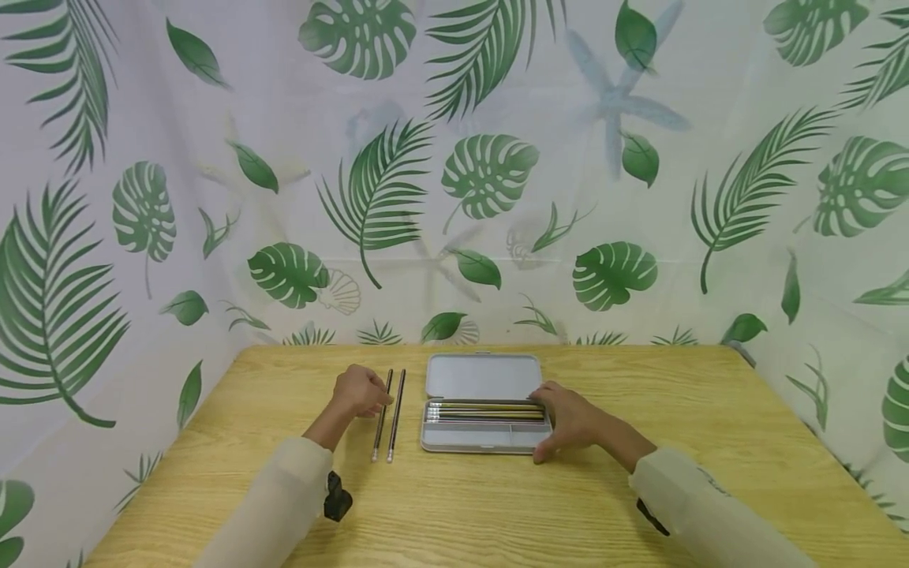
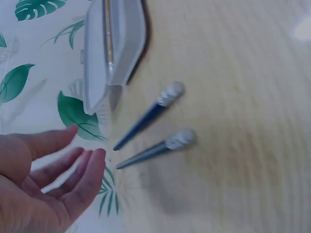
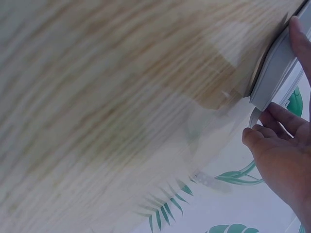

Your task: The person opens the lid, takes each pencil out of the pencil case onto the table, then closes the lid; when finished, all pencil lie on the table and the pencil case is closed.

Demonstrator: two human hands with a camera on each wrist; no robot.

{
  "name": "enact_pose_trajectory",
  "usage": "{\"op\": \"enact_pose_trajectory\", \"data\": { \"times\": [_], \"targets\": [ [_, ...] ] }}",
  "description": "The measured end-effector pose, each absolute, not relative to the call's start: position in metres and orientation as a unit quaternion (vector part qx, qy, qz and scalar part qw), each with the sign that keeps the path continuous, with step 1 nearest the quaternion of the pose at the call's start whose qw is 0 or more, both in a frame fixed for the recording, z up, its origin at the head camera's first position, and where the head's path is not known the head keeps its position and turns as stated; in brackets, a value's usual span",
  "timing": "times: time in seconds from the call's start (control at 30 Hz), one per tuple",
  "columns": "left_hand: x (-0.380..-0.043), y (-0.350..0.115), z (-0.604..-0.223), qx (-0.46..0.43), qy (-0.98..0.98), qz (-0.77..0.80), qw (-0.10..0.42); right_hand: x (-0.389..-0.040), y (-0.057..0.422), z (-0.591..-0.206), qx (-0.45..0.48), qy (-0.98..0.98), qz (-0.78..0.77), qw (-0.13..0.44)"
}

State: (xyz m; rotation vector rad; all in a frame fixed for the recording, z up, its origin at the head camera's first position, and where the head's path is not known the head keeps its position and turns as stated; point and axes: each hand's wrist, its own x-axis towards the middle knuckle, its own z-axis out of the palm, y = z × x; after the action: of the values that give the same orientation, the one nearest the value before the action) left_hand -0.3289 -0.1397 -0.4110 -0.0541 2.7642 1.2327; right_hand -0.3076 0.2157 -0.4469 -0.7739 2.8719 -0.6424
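Observation:
Two dark pencils with white eraser ends lie side by side on the table, left of a grey metal pencil case. My left hand hovers by the far part of the left pencil; in the left wrist view a gap shows between thumb and fingers, with nothing held. The case stands open, its lid folded back. Several pencils lie in its rear compartment; the front one is bare. My right hand grips the case's right end, thumb at the front corner and fingers behind.
The wooden table runs up to a white curtain with green leaf prints. A black wrist mount sits under the left sleeve.

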Motion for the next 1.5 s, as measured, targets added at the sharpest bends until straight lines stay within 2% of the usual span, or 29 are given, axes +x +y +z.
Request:
{"op": "enact_pose_trajectory", "data": {
  "times": [0.17, 0.57, 0.93, 1.5],
  "targets": [
    [-0.339, -0.120, -0.403, 0.062, 0.901, 0.427, 0.052, -0.310, 0.217, -0.449, -0.255, 0.942, -0.213, 0.050],
    [-0.341, -0.073, -0.421, 0.179, 0.907, 0.365, 0.113, -0.307, 0.216, -0.448, -0.253, 0.941, -0.218, 0.060],
    [-0.337, -0.056, -0.427, 0.183, 0.930, 0.294, 0.123, -0.307, 0.216, -0.447, -0.251, 0.941, -0.219, 0.061],
    [-0.338, -0.051, -0.431, 0.203, 0.926, 0.287, 0.137, -0.307, 0.216, -0.447, -0.252, 0.942, -0.214, 0.058]
  ]
}}
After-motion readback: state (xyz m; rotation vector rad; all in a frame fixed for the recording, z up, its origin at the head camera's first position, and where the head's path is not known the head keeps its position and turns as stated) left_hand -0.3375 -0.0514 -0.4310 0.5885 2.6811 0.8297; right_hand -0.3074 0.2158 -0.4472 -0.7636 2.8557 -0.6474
